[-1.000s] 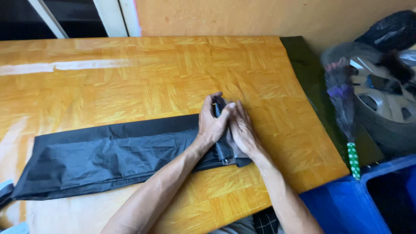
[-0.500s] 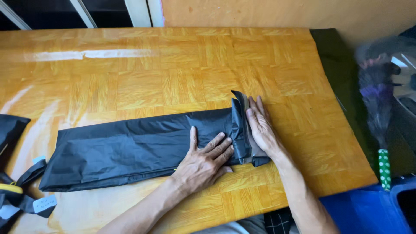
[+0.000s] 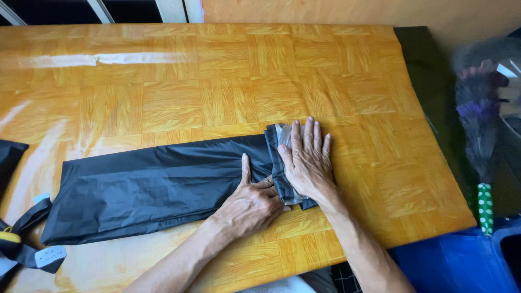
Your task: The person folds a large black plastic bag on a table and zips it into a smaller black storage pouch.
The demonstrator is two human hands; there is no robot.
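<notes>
A long black plastic bag (image 3: 152, 187) lies flattened on the wooden table (image 3: 228, 81), stretching from the left toward the middle. Its right end is folded over into a narrow band (image 3: 275, 157). My right hand (image 3: 306, 160) lies flat, fingers spread, pressing down on that folded end. My left hand (image 3: 251, 203) rests just left of it on the bag, fingers curled against the fold's edge, thumb pointing up. Both hands touch each other at the fold.
More black material with a small white tag (image 3: 46, 256) lies at the table's lower left edge. A dark feather duster with a green dotted handle (image 3: 483, 206) stands right of the table, above a blue bin (image 3: 461, 266). A dark strip (image 3: 429, 81) borders the table's right side.
My left hand has slid right from flat on the bag to the fold's edge, fingers curling. My right hand has moved onto the folded end. The view shifted slightly.
</notes>
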